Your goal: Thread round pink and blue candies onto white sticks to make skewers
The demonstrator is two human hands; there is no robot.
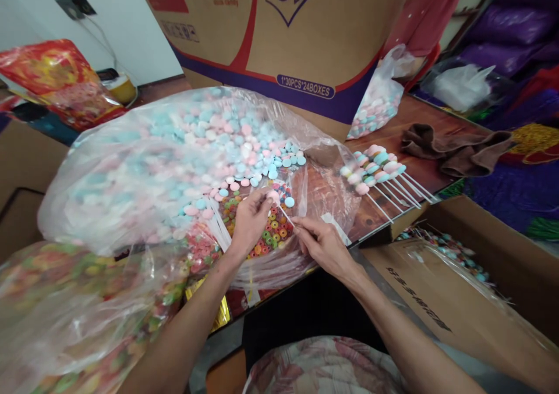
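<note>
Between the thumb and fingers of my left hand [253, 218] is a pink candy [273, 197]. A white stick [285, 213] runs from it down to my right hand [321, 244], whose fingers pinch its lower end. Below the hands lie colourful ring candies [271, 231] in a clear bag. A bundle of white sticks [219, 225] lies just left of my left hand. Behind, a large clear bag [144, 149] spills pink, blue and white candies. To the right, several candy skewers [379, 167] rest on the table, their sticks pointing toward its edge.
A large cardboard box [262, 45] stands at the back. A brown cloth [454, 146] lies on the table [410, 135] at right. An open carton [437, 289] with finished-looking skewers is below right. A bag of ring candies [87, 312] fills the lower left. A person in red [430, 16] is behind.
</note>
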